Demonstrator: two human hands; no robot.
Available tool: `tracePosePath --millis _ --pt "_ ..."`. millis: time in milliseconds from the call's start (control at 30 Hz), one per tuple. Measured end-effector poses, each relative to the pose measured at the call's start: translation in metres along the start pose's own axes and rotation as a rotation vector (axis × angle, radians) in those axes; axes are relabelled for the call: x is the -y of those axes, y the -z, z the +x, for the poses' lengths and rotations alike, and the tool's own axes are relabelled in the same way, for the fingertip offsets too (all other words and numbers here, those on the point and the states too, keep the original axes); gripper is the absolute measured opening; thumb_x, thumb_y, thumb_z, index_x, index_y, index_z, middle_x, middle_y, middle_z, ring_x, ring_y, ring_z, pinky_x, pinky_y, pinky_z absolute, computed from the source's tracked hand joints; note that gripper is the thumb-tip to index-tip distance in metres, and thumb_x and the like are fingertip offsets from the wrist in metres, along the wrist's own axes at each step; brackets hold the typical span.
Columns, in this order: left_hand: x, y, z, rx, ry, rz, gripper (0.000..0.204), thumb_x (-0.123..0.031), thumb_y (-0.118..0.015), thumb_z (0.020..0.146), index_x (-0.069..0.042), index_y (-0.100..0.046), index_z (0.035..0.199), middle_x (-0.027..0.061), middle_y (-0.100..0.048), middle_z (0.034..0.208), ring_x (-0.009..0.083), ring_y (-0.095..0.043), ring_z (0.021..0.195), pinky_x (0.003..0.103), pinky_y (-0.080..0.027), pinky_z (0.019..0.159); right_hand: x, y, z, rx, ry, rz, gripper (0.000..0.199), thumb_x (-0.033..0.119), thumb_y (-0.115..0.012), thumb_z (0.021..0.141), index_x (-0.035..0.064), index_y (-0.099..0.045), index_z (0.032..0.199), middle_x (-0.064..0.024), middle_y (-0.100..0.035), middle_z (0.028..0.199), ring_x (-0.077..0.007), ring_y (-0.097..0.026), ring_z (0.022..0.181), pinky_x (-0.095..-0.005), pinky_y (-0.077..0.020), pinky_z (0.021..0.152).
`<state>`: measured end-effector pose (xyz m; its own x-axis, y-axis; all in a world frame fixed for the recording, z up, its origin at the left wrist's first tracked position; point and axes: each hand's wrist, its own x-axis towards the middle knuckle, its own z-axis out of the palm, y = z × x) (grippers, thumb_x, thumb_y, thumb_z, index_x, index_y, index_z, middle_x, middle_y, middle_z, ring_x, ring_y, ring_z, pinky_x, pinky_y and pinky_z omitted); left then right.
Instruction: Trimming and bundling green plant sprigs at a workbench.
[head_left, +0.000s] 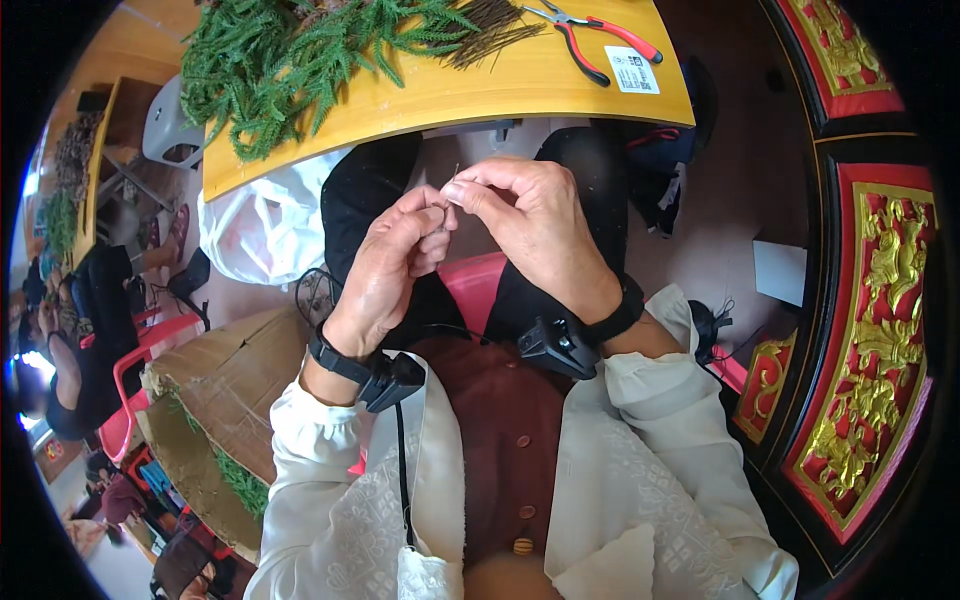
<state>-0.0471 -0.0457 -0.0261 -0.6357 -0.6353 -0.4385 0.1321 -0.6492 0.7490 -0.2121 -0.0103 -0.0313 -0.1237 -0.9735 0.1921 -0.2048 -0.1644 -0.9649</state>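
Pinching a thin dark strand (457, 171) near 12 o'clock in the head view, the fingers of the right hand (535, 205) are closed. The left hand (390, 250) curls closed at about 7 o'clock from the strand, but I can't tell what its fingers hold. A steady left hand and small, slow right-hand moves should work best. On the worktop (480, 103), green sprigs (300, 70) lie toward 11 o'clock, pliers (563, 21) toward 1.
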Motion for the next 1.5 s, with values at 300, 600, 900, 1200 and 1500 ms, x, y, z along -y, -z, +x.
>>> tracePosePath --millis 300,600,900,1200,1500 --pt "0.000 0.005 0.000 -0.098 -0.024 0.100 0.007 -0.015 -0.049 0.089 -0.009 -0.053 0.085 -0.0091 -0.033 0.063 0.0016 -0.025 0.052 0.019 -0.017 0.046 0.001 -0.006 -0.004 -0.027 0.154 -0.244 0.007 0.005 -0.066 0.081 -0.0014 -0.065 0.083 -0.0098 -0.061 0.070 -0.0157 -0.059 0.060 -0.0272 -0.0444 0.053" --pt "-0.009 0.015 0.001 -0.027 0.153 0.069 0.012 -0.018 -0.046 0.088 -0.008 -0.053 0.087 -0.0083 -0.031 0.062 0.0034 -0.025 0.052 0.021 -0.018 0.046 0.004 0.002 0.003 0.043 0.143 -0.122 0.007 0.001 -0.066 0.080 -0.0002 -0.067 0.086 -0.0085 -0.060 0.073 -0.0168 -0.060 0.062 -0.0273 -0.0457 0.055" --pt "-0.009 0.013 -0.001 0.030 0.155 0.025 0.019 -0.019 -0.044 0.089 -0.004 -0.055 0.093 -0.0074 -0.031 0.064 0.0045 -0.025 0.053 0.021 -0.019 0.047 -0.009 0.005 0.006 0.128 0.298 -0.148 0.014 -0.006 -0.065 0.077 0.0001 -0.067 0.090 -0.0075 -0.057 0.078 -0.0165 -0.062 0.066 -0.0257 -0.0491 0.060" --pt "-0.010 0.015 -0.002 0.069 0.118 0.036 0.019 -0.020 -0.045 0.092 -0.004 -0.055 0.095 -0.0069 -0.033 0.065 0.0039 -0.027 0.054 0.020 -0.020 0.047 -0.005 0.005 0.005 0.152 0.347 -0.248 0.013 -0.008 -0.063 0.077 -0.0009 -0.066 0.088 -0.0084 -0.057 0.080 -0.0186 -0.064 0.069 -0.0274 -0.0502 0.061" --pt "-0.004 0.011 -0.006 0.001 0.026 0.162 0.015 -0.018 -0.049 0.094 -0.004 -0.053 0.096 -0.0047 -0.039 0.068 0.0048 -0.033 0.057 0.020 -0.027 0.048 -0.004 0.003 0.001 0.131 0.315 -0.387 0.006 -0.004 -0.062 0.078 -0.0012 -0.061 0.083 -0.0122 -0.057 0.078 -0.0262 -0.062 0.067 -0.0312 -0.0494 0.059"
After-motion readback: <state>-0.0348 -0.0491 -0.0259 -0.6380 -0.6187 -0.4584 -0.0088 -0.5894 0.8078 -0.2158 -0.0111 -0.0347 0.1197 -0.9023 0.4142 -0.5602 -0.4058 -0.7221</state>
